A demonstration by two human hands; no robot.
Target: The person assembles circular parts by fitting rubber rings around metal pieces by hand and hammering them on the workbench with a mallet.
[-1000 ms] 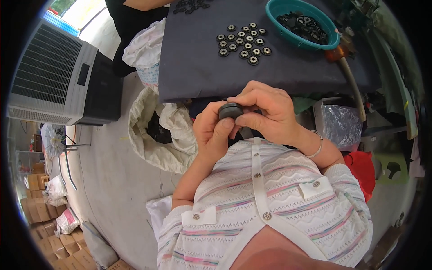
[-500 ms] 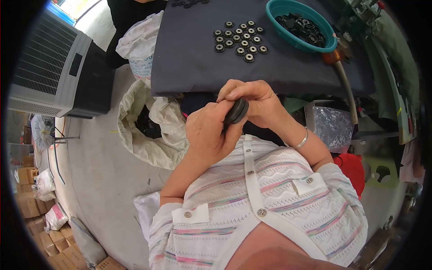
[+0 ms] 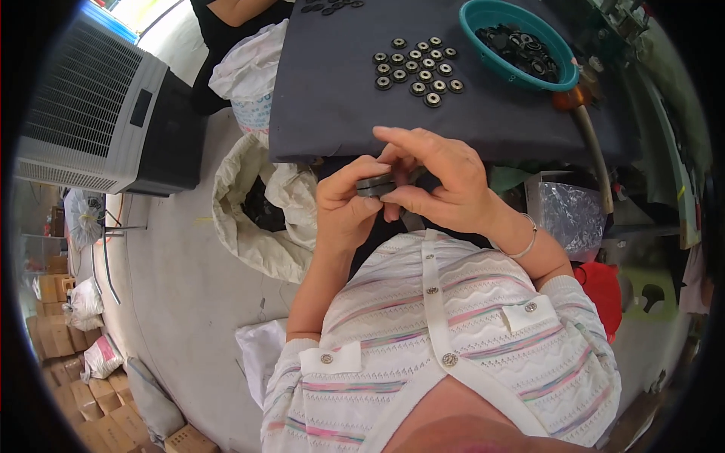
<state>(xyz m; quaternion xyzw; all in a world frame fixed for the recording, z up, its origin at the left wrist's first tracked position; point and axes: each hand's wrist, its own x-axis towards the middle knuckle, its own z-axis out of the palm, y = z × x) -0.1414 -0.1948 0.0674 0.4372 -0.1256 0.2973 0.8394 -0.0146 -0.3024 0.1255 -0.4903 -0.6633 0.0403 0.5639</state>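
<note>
In front of my chest, my left hand [image 3: 346, 202] pinches a small black grooved wheel [image 3: 374, 186] between thumb and fingers. The wheel lies nearly flat, its rim and groove toward me. Close on its right is my right hand [image 3: 451, 181], its index finger stretched out and its thumb reaching to the wheel's edge. Its other fingers are partly hidden behind; whether they touch the wheel I cannot tell. Beyond my hands, on the dark tabletop [image 3: 332, 113], lie several black wheels [image 3: 418, 69] with metal centres.
A teal basin [image 3: 563, 78] of black parts sits at the table's far right, beside a wooden-handled tool [image 3: 593, 151]. An open white sack [image 3: 240, 226] holding black pieces stands left of my hands. A person's arm [image 3: 238, 9] shows at the far left, near a large grey cooler [image 3: 83, 98].
My right hand has opened away from the wheel, its index finger lifting. The wheel has turned from upright to nearly flat in my left hand. The whole view has shifted slightly.
</note>
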